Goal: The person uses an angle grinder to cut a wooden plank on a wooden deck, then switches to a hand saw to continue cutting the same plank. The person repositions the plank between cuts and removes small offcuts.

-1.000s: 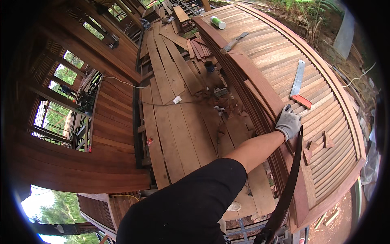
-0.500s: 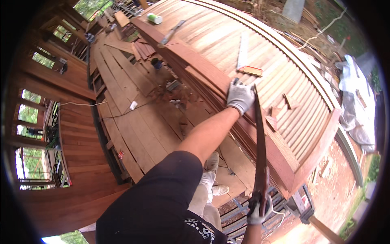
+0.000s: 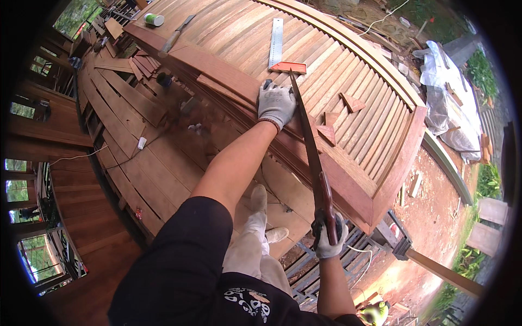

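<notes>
My right hand [image 3: 329, 233], in a grey-white glove with dark fingers, is closed round the brown handle of a long handsaw [image 3: 308, 130]. The blade slants up and away beside my left hand, its tip near the carpenter's square [image 3: 288, 67]. My left hand [image 3: 277, 103], gloved alike, is closed over a thin wooden strip [image 3: 227, 89] at the edge of a large slatted wooden panel [image 3: 239, 49]. Its fingertips are partly hidden. Several small wood offcuts [image 3: 327, 133] lie on the slats right of the blade.
A chisel-like tool [image 3: 176, 37] and a green-white can [image 3: 154, 20] rest on the panel's far left. Below is a plank floor [image 3: 163, 168] with gaps, a cord and scraps. Metal bars [image 3: 304, 271] stand beneath the right corner. Plastic sheeting [image 3: 448, 98] covers a pile at right.
The saw and my right hand have moved forward, away from me, along my left hand. My left hand stays on the strip. The whole view has shifted, so the panel sits further left and higher.
</notes>
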A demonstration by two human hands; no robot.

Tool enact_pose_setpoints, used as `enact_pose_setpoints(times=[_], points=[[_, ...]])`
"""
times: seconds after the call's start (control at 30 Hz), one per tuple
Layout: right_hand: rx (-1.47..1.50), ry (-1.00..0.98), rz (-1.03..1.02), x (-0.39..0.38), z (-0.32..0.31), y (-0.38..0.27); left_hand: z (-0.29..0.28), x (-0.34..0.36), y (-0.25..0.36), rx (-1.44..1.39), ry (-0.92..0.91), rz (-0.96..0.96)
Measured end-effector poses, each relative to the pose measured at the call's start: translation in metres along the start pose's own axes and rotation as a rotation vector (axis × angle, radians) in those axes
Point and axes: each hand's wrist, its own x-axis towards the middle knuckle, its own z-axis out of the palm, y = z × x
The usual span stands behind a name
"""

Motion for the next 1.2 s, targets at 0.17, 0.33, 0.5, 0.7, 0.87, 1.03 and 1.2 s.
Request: enact_pose_setpoints(times=[0.17, 0.33, 0.5, 0.7, 0.87, 1.03, 1.2], points=[[-0.066, -0.003, -0.105, 0.006, 0.007, -0.012, -0.001, -0.009, 0.001, 0.062, 0.028, -0.029], [0.054, 0.066, 0.036, -0.077, -0.034, -0.004, 0.002, 0.005, -0.006, 0.067, 0.001, -0.021], [-0.017, -0.025, -0.085, 0.048, 0.017, -0.016, 0.0, 0.004, 0.0, 0.032, 0.053, -0.006], [0.104, 0.081, 0.036, -0.067, -0.027, 0.005, 0.005, 0.005, -0.009, 0.031, 0.064, -0.017], [-0.005, -0.013, -0.05, -0.012, -0.012, 0.004, 0.001, 0.004, -0.002, 0.076, 0.013, -0.005], [-0.001, -0.028, -0.081, 0.024, 0.009, 0.002, 0.0, -0.004, 0.001, 0.017, 0.008, 0.001], [-0.114, 0.037, 0.032, -0.079, -0.04, 0.005, 0.003, 0.011, -0.011, 0.092, 0.022, -0.023]])
